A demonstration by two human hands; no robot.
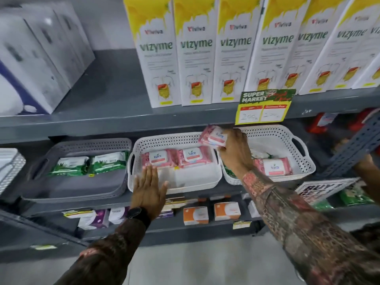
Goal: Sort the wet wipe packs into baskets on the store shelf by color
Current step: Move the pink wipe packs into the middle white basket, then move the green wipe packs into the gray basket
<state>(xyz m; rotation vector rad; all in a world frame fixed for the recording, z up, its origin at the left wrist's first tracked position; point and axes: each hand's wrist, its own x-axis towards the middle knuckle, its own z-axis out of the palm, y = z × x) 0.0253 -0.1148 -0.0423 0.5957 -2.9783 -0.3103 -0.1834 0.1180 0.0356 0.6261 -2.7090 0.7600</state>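
Three baskets stand on the middle shelf. The grey basket [61, 188] on the left holds two green wipe packs [88, 164]. The middle white basket [174, 185] holds two pink packs [176, 157]. The right white basket [296, 140] holds a pink pack [274, 166] and a partly hidden green pack [229, 171]. My right hand [235, 149] is shut on a pink pack [212, 137], held above the gap between the two white baskets. My left hand [149, 189] is open, fingers flat over the front rim of the middle basket.
Tall white-and-yellow boxes [195, 52] stand on the shelf above, with a price sign [265, 108] hanging at its edge. Small boxes [195, 214] fill the shelf below. A grey perforated upright [353, 149] slants at the right.
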